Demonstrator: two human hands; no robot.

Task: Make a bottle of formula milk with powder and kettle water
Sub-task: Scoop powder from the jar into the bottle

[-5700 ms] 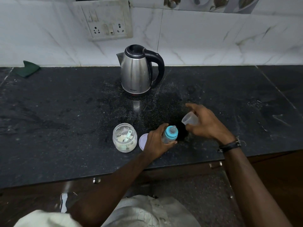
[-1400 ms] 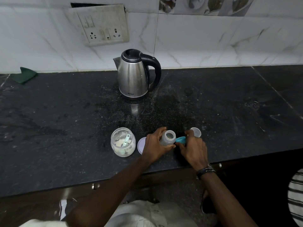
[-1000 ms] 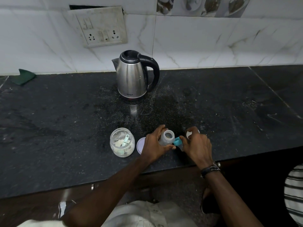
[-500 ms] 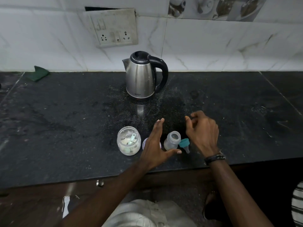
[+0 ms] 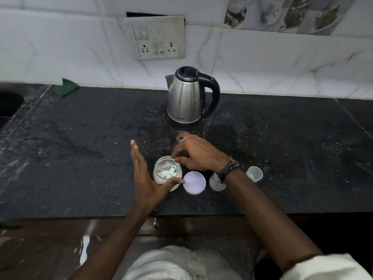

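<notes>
Black speckled stone countertop (image 5: 80,150); behind it, white marble-veined wall tiles (image 5: 282,63); grimy white switch-and-socket plate (image 5: 158,38) above; dark brown wooden cabinet front (image 5: 50,245) beneath its front edge.

Left hand (image 5: 144,178) flat, fingers straight, thumb spread, right hand (image 5: 196,156) hovering, fingers loosely curled

Person, head view. Both forearms bare. Right wrist: dark band (image 5: 229,168), strap-like, possibly a watch or bracelet; detail too blurred to tell which. Short pale cream sleeve (image 5: 327,267) covers the right upper arm, below and right of the band. Pale cream fabric (image 5: 173,263), creased, covers the body or lap, below and left of the band. No rings seen on the left hand (image 5: 148,178) or the right hand (image 5: 196,156).
</notes>
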